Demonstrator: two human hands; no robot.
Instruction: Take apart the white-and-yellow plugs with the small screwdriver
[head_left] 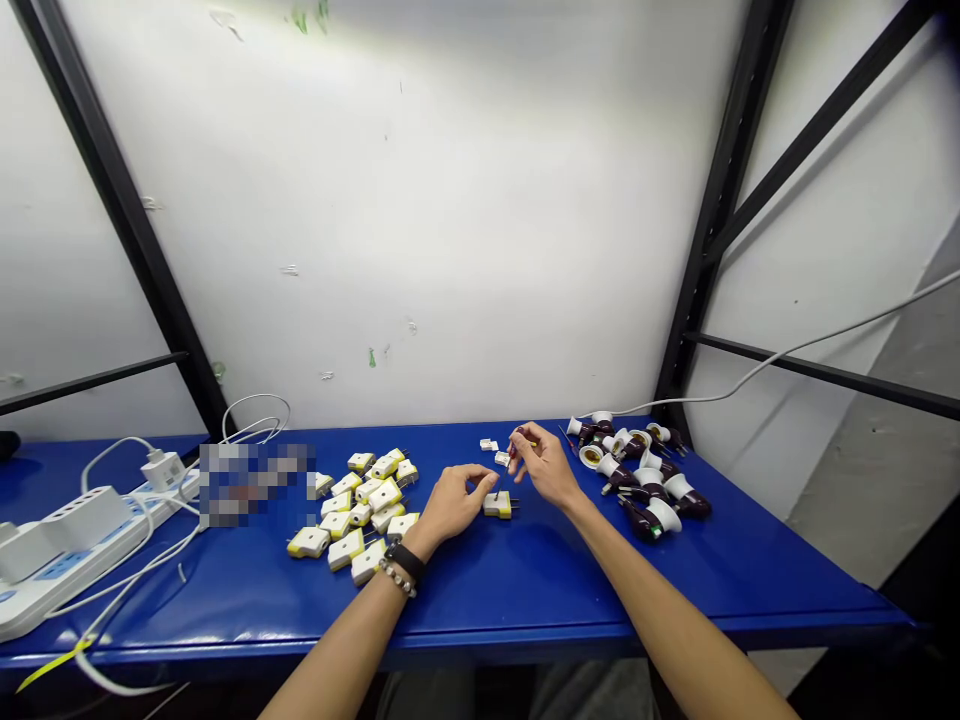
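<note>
At far left, a slanting black post (124,210) and a thin black crossbar (90,384) stand before a white wall (465,200) scuffed with small grey and green marks. Below them, a white power strip (56,570) carries bulky adapters along the edge of a glossy blue tabletop (262,590); white cables (112,686) trail over the front edge, where a yellow tie (49,668) is fastened. Next comes a loose cluster of white-and-yellow plugs (385,494).

The person's left hand (454,503), wearing a dark band and a beaded bracelet at the wrist, is bent with its fingertips just beside 1 separate plug (493,505); whether they grip anything cannot be told. That plug lies between the 2 hands, pins pointing right. Behind it sit 2 small white pieces (488,444). The right hand (541,465) pinches a slim, dark red-handled tool (529,435) above the plug.

Farther right, maroon-and-white lamp holders (649,490) lie heaped on the blue surface. A white cable (780,353) runs past the right black post (720,200) and its braces, with a grey wall section (885,400) at far right.
</note>
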